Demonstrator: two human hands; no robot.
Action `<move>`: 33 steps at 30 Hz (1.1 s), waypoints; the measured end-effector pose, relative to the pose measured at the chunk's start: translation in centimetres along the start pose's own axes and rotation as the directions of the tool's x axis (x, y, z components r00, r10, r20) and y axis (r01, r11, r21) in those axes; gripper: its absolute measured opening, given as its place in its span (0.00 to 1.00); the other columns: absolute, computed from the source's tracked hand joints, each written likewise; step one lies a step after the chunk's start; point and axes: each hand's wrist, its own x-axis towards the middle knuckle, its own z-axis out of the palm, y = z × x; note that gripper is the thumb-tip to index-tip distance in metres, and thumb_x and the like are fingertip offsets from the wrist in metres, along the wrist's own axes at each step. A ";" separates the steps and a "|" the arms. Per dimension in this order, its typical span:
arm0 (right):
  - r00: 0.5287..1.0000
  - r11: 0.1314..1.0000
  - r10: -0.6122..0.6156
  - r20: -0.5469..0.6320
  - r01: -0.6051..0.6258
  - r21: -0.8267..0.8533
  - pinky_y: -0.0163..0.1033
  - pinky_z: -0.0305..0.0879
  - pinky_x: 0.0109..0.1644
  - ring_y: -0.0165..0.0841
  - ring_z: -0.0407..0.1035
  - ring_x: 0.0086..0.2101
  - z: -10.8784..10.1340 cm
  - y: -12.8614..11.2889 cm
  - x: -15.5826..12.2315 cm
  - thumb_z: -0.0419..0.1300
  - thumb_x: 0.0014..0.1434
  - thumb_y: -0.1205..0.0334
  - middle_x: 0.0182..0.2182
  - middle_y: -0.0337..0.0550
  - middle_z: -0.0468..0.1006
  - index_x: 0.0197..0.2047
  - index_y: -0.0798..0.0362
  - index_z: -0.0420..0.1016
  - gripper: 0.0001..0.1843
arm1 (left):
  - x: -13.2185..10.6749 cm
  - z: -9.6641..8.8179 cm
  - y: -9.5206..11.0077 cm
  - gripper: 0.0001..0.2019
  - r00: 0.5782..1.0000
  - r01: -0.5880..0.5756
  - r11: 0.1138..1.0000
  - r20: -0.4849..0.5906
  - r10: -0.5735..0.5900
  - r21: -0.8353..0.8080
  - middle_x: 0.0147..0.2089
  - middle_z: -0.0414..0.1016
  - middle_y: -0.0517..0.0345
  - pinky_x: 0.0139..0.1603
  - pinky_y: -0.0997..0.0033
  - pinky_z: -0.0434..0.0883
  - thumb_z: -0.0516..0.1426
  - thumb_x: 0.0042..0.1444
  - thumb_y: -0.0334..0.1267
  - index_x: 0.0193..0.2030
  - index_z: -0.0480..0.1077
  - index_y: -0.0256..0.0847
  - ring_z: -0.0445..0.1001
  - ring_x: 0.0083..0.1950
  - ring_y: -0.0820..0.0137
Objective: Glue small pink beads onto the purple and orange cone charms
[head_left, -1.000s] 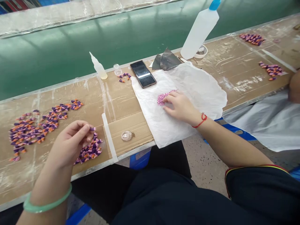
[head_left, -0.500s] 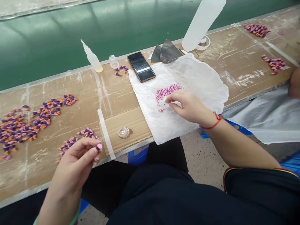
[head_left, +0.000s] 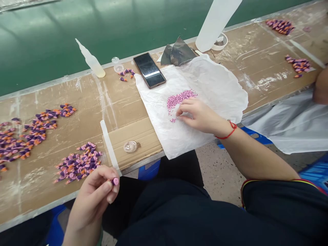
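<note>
Your left hand (head_left: 94,195) pinches a small purple-and-pink piece (head_left: 115,181), a pile of pieces (head_left: 79,163) just beyond; your right hand (head_left: 200,116) curls loosely beside pink granules (head_left: 178,98), its hold unclear.

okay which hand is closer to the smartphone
Right. The right hand is over the white sheet, below and right of the smartphone in the picture; the left hand, pinching a purple-and-pink piece, is much farther down and to the left.
</note>
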 end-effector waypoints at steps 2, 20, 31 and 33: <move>1.000 1.000 0.008 0.006 -0.008 -0.018 0.46 0.61 0.47 0.40 0.67 0.38 0.0 0.0 0.1 0.56 0.58 0.70 0.34 0.47 0.75 0.32 0.52 0.71 0.05 | 0.0 -0.2 -0.4 0.05 1.000 0.019 1.000 -0.001 -0.019 -0.019 0.25 0.68 0.64 0.20 0.87 0.63 0.64 0.59 0.40 0.36 0.76 0.43 0.60 0.19 0.84; 0.997 0.994 0.073 -0.027 -0.075 -0.078 0.45 0.61 0.46 0.40 0.66 0.36 1.1 -1.3 0.2 0.58 0.57 0.68 0.30 0.47 0.75 0.29 0.53 0.70 0.06 | -0.2 0.2 -1.4 0.07 0.996 -0.016 0.996 -0.092 0.009 -0.082 0.24 0.65 0.64 0.19 0.86 0.59 0.66 0.56 0.41 0.33 0.76 0.42 0.57 0.19 0.83; 0.999 0.996 0.036 -0.032 -0.038 -0.078 0.46 0.61 0.47 0.39 0.66 0.35 0.7 -0.6 -0.1 0.56 0.57 0.70 0.31 0.45 0.76 0.30 0.52 0.69 0.06 | -0.3 -0.1 -1.6 0.07 0.989 -0.029 0.996 -0.145 0.016 -0.088 0.24 0.66 0.63 0.19 0.85 0.58 0.67 0.55 0.40 0.32 0.76 0.41 0.57 0.19 0.83; 0.999 0.996 0.032 -0.007 -0.032 -0.087 0.46 0.60 0.47 0.39 0.66 0.35 0.8 -0.7 0.1 0.56 0.58 0.70 0.30 0.45 0.76 0.29 0.52 0.69 0.06 | -0.3 -0.1 -1.6 0.07 0.989 -0.022 0.996 -0.145 0.010 -0.084 0.24 0.66 0.63 0.19 0.85 0.58 0.67 0.55 0.41 0.33 0.76 0.42 0.56 0.20 0.82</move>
